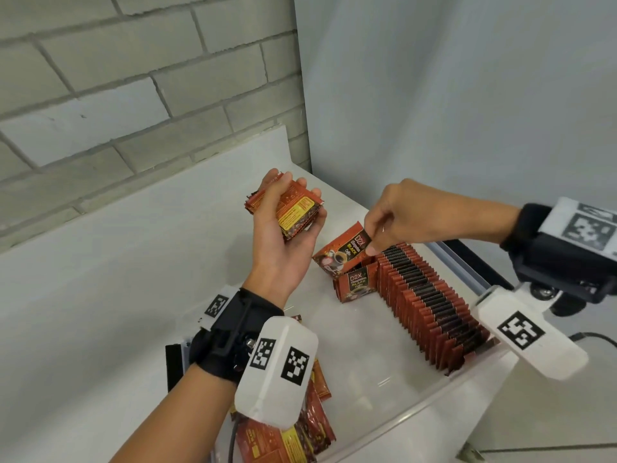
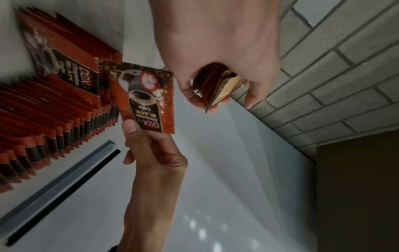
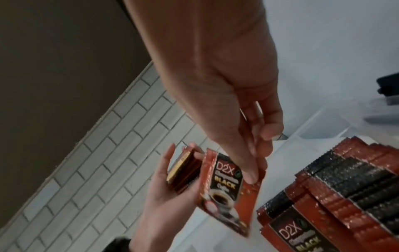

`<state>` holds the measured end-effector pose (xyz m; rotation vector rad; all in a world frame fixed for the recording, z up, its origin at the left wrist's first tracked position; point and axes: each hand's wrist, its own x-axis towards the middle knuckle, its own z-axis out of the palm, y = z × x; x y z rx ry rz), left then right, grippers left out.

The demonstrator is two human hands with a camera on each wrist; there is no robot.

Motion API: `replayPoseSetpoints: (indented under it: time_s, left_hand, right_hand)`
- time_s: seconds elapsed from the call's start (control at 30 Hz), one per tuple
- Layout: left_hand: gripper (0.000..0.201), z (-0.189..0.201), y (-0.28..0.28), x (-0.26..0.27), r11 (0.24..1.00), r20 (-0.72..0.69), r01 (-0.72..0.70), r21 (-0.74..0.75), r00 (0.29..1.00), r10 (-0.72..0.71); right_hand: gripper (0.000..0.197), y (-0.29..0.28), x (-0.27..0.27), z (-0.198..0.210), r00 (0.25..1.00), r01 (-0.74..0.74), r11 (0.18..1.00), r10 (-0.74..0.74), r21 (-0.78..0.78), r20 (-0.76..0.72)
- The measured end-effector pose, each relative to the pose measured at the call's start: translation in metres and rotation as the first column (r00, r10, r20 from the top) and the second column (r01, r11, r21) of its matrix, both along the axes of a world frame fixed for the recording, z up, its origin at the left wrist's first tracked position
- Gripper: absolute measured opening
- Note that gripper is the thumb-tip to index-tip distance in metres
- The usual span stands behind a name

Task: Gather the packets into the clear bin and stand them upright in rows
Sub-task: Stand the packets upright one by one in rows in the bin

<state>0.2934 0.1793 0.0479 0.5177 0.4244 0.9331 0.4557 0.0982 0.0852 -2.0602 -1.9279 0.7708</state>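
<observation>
Feeding single packet [image 1: 344,250] by its top corner, pinched in right hand [image 1: 405,217] — aimed at row's [image 1: 430,302] far end | left hand [image 1: 283,225] curled round spare stack [image 1: 290,208] as supply | clear bin [image 1: 400,401] below — loose packets [image 1: 300,439] left.

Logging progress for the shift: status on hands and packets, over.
Left hand grips a packet stack. Right hand pinches one packet above the short row in the clear bin. Nothing blocking.
</observation>
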Motion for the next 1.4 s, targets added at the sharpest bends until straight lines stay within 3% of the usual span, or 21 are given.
replayPoseSetpoints:
  time_s: [0.13,0.27,0.37,0.6,0.73,0.9,1.07,1.17,1.27,1.4]
  left_hand:
    - [0.013,-0.001,0.002,-0.001,1.000,0.015,-0.011,-0.010,1.000,0.012]
    - [0.013,-0.002,0.002,0.000,1.000,0.004,0.009,-0.001,1.000,-0.009]
    - [0.014,-0.002,0.002,0.000,1.000,0.007,0.008,-0.007,1.000,-0.008]
    - [0.013,-0.002,0.000,0.001,1.000,-0.012,0.022,-0.006,1.000,-0.022]
    - [0.021,-0.001,0.001,0.001,1.000,-0.006,0.022,-0.016,1.000,-0.022]
    - [0.012,-0.001,0.000,0.001,0.998,0.023,0.054,-0.014,0.998,-0.053]
    - [0.023,-0.001,-0.002,0.002,0.996,0.052,0.093,-0.005,0.994,-0.093]
    - [0.017,0.000,-0.003,0.002,0.996,0.037,0.092,0.003,0.995,-0.092]
    - [0.030,-0.002,-0.003,0.003,0.997,0.028,0.079,0.012,0.996,-0.079]
    - [0.031,-0.003,-0.003,0.004,0.996,0.010,0.066,0.055,0.998,-0.067]
  right_hand:
    - [0.008,0.007,-0.003,0.000,0.981,-0.116,0.990,0.126,-0.074,0.148]
    - [0.008,0.009,-0.016,-0.006,0.906,-0.183,0.977,0.211,-0.110,0.367]
    - [0.020,0.009,-0.028,-0.009,0.850,-0.184,0.974,0.225,-0.131,0.477]
    - [0.029,0.012,-0.038,-0.012,0.722,-0.237,0.947,0.320,-0.215,0.613]
    - [0.017,0.012,-0.041,-0.010,0.726,-0.229,0.944,0.327,-0.235,0.605]
    - [0.024,0.011,-0.042,-0.012,0.734,-0.218,0.950,0.310,-0.223,0.604]
    - [0.026,0.010,-0.040,-0.018,0.752,-0.201,0.957,0.289,-0.211,0.593]
    - [0.027,0.009,-0.038,-0.019,0.759,-0.192,0.961,0.273,-0.197,0.591]
    - [0.025,0.010,-0.034,-0.019,0.770,-0.181,0.969,0.248,-0.171,0.589]
    - [0.019,0.011,-0.026,-0.018,0.843,-0.137,0.985,0.173,-0.108,0.509]
